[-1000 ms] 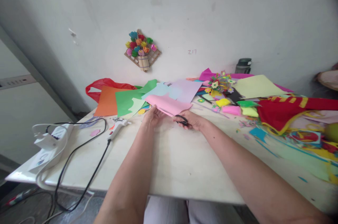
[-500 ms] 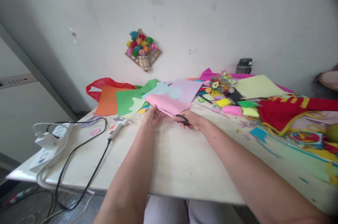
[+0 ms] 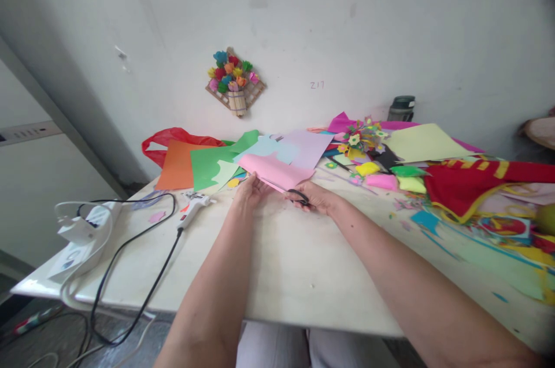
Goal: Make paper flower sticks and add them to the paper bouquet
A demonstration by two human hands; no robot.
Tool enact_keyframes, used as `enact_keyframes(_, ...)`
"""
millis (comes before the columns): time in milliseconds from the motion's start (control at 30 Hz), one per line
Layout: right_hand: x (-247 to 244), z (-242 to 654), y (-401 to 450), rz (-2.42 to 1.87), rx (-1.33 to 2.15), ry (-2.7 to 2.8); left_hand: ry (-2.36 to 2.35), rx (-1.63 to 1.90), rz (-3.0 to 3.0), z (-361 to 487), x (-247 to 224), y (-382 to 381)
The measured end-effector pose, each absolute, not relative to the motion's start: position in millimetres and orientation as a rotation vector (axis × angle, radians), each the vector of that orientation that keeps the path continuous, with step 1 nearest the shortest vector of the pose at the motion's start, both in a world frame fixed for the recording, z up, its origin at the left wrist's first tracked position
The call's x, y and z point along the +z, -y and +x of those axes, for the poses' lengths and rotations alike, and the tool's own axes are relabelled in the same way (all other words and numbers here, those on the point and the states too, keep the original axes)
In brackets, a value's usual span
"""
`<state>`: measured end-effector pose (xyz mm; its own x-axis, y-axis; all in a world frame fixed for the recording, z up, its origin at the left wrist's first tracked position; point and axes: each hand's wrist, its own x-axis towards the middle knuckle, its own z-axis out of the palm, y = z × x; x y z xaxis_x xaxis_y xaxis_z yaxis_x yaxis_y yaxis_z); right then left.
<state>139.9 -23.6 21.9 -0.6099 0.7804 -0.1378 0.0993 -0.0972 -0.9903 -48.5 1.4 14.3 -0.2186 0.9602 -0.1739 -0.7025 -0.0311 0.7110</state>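
Hardly anything shifts from half a second ago: the left hand (image 3: 252,192) pinches the near edge of the pink paper (image 3: 277,169) above the table (image 3: 299,264), and the right hand (image 3: 317,197) grips scissors (image 3: 305,200) at that edge. Green (image 3: 212,166) and lilac sheets (image 3: 313,145) crowd behind; a glue gun (image 3: 193,211) lies left, flowers (image 3: 362,138) right.

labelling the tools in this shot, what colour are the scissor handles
Black; the scissor handles in the right hand show best in the head view.
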Motion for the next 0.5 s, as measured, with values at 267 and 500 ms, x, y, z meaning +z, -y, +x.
enact_keyframes(267, 22, 128, 28, -1.147, 1.469, 1.707, -0.847, 1.668, 0.364, -50, 16, -2)
enact_keyframes(500, 22, 120, 30, -1.035, 1.402, 1.714, -0.861, 1.675, 0.352, -50, 19, 0)
